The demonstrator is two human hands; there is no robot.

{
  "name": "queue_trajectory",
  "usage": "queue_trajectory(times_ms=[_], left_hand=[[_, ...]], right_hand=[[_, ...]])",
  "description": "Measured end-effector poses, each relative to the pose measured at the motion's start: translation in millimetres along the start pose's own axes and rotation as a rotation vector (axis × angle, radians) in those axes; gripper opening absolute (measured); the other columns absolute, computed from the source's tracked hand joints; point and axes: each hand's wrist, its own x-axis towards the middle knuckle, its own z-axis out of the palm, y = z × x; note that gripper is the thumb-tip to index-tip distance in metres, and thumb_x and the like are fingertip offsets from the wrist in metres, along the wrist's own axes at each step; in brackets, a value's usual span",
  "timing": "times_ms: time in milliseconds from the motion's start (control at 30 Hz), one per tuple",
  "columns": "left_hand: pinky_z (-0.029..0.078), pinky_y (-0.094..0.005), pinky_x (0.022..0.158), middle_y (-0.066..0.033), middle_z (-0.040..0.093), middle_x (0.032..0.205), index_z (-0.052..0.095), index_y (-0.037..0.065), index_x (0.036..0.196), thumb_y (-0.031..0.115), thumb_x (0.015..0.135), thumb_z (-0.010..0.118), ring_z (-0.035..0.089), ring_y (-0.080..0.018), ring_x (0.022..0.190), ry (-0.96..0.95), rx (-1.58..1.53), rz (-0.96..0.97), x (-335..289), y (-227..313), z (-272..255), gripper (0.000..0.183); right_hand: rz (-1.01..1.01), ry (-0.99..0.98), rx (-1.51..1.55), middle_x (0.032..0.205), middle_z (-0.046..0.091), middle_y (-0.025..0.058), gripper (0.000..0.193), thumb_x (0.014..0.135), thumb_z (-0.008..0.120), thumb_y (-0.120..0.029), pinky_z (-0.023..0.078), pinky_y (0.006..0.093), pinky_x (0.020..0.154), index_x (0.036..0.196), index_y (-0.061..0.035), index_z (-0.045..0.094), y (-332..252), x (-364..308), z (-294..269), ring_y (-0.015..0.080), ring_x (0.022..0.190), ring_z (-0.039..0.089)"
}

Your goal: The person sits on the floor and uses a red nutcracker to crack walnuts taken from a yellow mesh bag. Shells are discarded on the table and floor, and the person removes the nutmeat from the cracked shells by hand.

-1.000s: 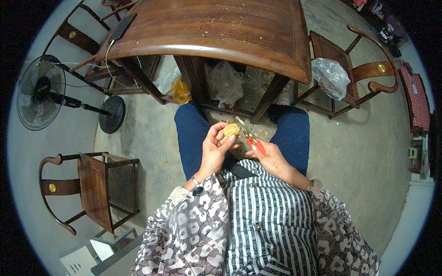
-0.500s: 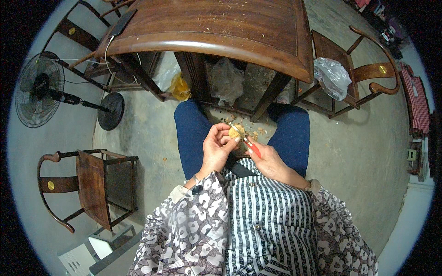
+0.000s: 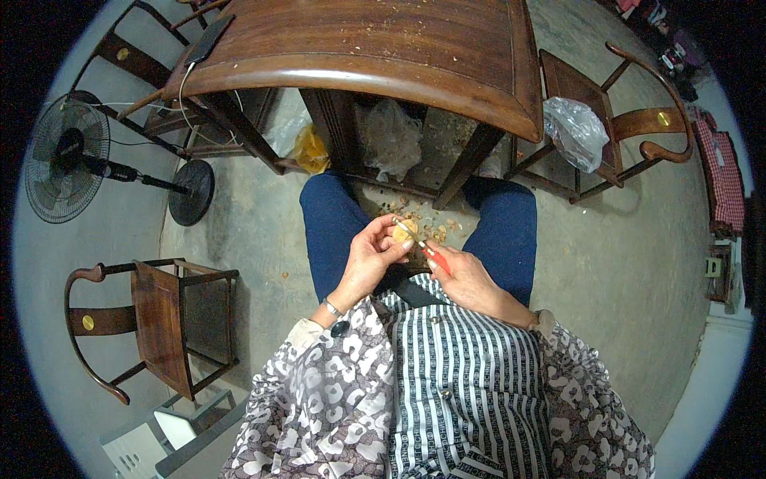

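One tan nut pinched in the left hand between the knees, right hand clenched on red-handled pliers whose metal end, beside the nut a second ago, now crosses it, apparently bearing down.

Head-mounted, left one of a fisheye pair. Points steeply down past the striped top, fairly close over left hand and right hand, super wide though, reaching the table ahead and bending edges near the rim.
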Motion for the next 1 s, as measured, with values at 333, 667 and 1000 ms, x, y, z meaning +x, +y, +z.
queue_trajectory(times_ms=[333, 667, 1000], left_hand=[[0.05, -0.0198, 0.067, 0.0002, 0.062, 0.098, 0.05, 0.004, 0.12, 0.003, 0.087, 0.065, 0.057, -0.0037, 0.08, -0.025, -0.025, -0.011, 0, 1, -3, 0.037], [0.047, -0.0242, 0.084, -0.0032, 0.06, 0.112, 0.048, 0.007, 0.123, 0.005, 0.086, 0.065, 0.056, -0.0089, 0.1, -0.182, -0.094, 0.034, 0, 3, -5, 0.041], [0.046, -0.0331, 0.086, -0.0108, 0.061, 0.104, 0.055, 0.006, 0.106, 0.061, 0.095, 0.027, 0.059, -0.0203, 0.094, -0.175, -0.511, -0.065, 13, 4, 30, 0.062]], right_hand=[[-0.074, 0.001, 0.0, 0.096, 0.061, 0.026, 0.039, 0.092, 0.05, -0.021, 0.049, 0.044, 0.078, 0.125, 0.0014, 0.05, 11, -1, 3, 0.0398, 0.088, 0.061], [0.066, -0.041, 0.03, 0.089, 0.063, 0.0213, 0.029, 0.09, 0.055, -0.03, 0.049, 0.044, 0.073, 0.101, -0.0037, 0.06, -7, 0, -2, 0.0392, 0.081, 0.062], [0.158, -0.04, 0.178, 0.09, 0.064, 0.0237, 0.037, 0.093, 0.051, -0.037, 0.049, 0.0432, 0.076, 0.099, -0.0012, 0.059, 2, 14, 13, 0.0369, 0.085, 0.063]])
